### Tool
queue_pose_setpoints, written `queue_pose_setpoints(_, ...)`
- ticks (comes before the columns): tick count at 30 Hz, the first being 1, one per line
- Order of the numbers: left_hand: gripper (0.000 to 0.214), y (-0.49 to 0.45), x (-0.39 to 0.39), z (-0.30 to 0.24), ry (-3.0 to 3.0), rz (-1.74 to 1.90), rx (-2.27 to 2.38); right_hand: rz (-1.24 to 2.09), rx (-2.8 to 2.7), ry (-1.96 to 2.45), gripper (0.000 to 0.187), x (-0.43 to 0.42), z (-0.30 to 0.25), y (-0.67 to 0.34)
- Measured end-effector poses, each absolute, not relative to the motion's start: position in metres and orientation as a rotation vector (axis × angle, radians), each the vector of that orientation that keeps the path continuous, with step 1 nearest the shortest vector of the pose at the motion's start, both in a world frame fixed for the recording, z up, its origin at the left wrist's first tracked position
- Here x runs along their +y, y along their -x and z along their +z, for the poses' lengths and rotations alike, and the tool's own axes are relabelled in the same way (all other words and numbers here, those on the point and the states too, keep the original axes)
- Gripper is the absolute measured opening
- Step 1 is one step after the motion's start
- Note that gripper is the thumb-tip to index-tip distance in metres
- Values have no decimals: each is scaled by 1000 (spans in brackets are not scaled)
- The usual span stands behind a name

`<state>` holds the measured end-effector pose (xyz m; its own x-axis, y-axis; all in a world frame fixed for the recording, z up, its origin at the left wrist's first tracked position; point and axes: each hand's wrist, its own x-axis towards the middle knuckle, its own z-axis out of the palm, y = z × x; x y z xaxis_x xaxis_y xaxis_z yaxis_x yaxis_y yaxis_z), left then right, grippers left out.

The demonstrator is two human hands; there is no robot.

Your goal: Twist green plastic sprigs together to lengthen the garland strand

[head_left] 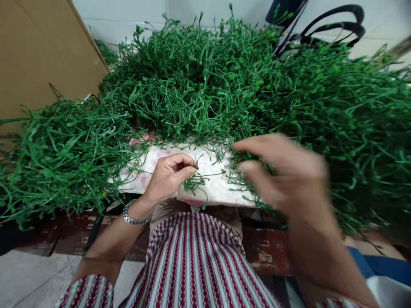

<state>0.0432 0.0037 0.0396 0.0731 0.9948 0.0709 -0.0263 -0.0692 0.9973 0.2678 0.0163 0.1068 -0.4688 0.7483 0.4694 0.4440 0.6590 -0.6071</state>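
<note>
A big heap of thin green stems (224, 81) covers the surface before me and spills to both sides. My left hand (168, 175) rests on a pale flowered cloth (212, 188) with its fingers curled, pinching a small bunch of green stems (194, 182). My right hand (282, 171) hovers close to the camera at the edge of the right-hand heap. It is smeared by motion, with thumb and fingers stretched toward the stems; I cannot tell whether it holds anything. A metal bracelet (133, 218) circles my left wrist.
A brown cardboard sheet (38, 47) leans at the back left. Black curved handles (334, 25) stand at the back right against a white tiled wall. My red and white striped clothing (192, 265) fills the foreground. Something blue (379, 265) lies at lower right.
</note>
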Motion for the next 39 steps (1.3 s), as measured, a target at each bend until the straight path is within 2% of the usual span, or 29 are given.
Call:
queue_pose_setpoints(3, 5, -46, -2, 38, -1315, 1246, 1110, 484, -2354, 768, 31, 13, 63, -222)
queue_pose_setpoints(7, 6, -45, -10, 34, -1317, 1274, 1129, 579, -2276, 755, 16, 15, 25, -207)
queue_pose_setpoints(10, 7, -44, -13, 30, -1292, 1275, 1102, 715, -2222, 773, 14, 12, 18, -208)
queue_pose_setpoints(18, 6, -46, -15, 33, -1519, 1208, 1251, 1116, -2044, 698, 32, 8, 15, -209)
queue_pose_setpoints(25, 7, -48, -14, 31, -1584, 1215, 1259, 993, -2127, 862, 8, 0, 16, -207)
queue_pose_setpoints(31, 3, -44, -23, 31, -1458, 1226, 1225, 918, -2077, 820, 10, -4, 8, -207)
queue_pose_setpoints(35, 12, -42, -34, 28, -1565, 1185, 1317, 850, -2031, 830, 9, -7, 6, -205)
queue_pose_setpoints(39, 1, -42, -38, 23, -1676, 1164, 1345, 835, -2056, 806, 7, -9, 5, -203)
